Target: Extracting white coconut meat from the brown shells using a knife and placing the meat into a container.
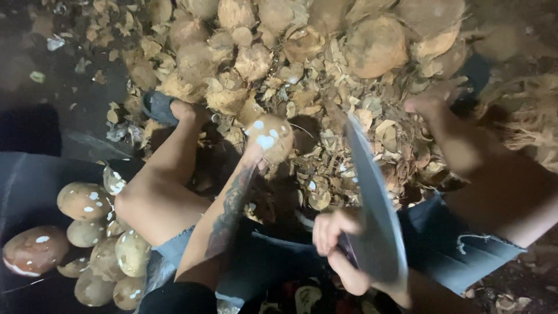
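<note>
My left hand (254,156) holds a husked coconut (269,138), brown with white nicks, out in front of me above the debris. My forearm is tattooed. My right hand (340,247) grips the handle of a broad cleaver (375,215), its blade raised and tilted toward the coconut, about a hand's width to its right. My bare legs spread to both sides, the left foot in a dark sandal (158,106).
A heap of coconut husk chips (325,99) and unpeeled coconuts (376,46) fills the ground ahead. Several peeled coconuts (87,200) lie in a dark container at lower left. The floor at the left is dark.
</note>
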